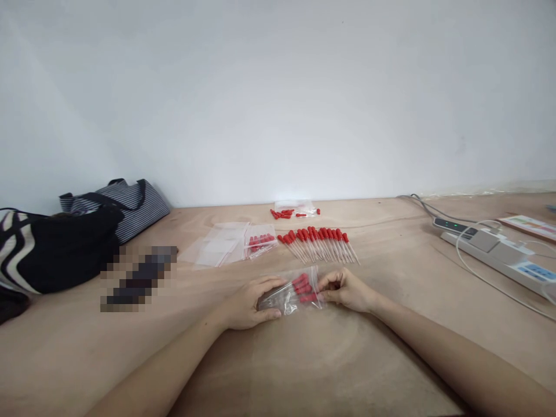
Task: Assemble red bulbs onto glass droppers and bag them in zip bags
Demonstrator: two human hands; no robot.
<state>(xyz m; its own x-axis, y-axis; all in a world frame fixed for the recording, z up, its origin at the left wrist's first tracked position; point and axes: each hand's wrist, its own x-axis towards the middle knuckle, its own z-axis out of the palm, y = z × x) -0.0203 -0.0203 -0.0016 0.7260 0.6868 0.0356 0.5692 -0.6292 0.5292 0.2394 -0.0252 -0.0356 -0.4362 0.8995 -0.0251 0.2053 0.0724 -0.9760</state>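
A clear zip bag (289, 298) with several red-bulbed droppers inside lies between my hands, the red bulbs toward its right end. My left hand (252, 302) curves around the bag's left end, thumb and fingers spread on either side of it. The fingers of my right hand (341, 289) are bent in a pinch at the bag's right edge. Behind the bag, a row of loose red-topped droppers (321, 243) lies side by side. To their left are a bag of droppers (260, 240) and flat clear bags (219, 246).
Red bulbs (284, 214) lie by a clear bag near the wall. At the left are a black bag (73, 249), a striped bag (145, 214) and a pixelated dark object (141, 278). A power strip (499, 258) with cables and a colored card (532, 226) are at the right.
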